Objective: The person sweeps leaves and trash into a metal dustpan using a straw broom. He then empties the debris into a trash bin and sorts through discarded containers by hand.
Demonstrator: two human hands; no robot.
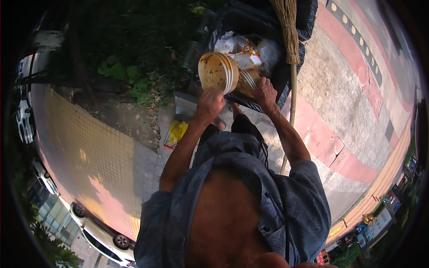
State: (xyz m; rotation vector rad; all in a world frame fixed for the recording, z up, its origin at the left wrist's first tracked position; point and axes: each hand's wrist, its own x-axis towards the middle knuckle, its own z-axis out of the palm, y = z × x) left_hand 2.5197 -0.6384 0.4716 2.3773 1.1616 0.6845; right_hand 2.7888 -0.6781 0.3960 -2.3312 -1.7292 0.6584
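grip: left hand (210,105) pinching stained bowls (213,71) over bin (285,83); right hand (267,94) pinching second stack (245,84)

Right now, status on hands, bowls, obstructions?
Left hand gripping tilted bowl stack at bin. Right hand at second stack. Broom along bin's right side.

free: above plastic bag (269,52); blocked left: tubs (216,72); blocked right: broom (291,44) over edge of bin (282,91)
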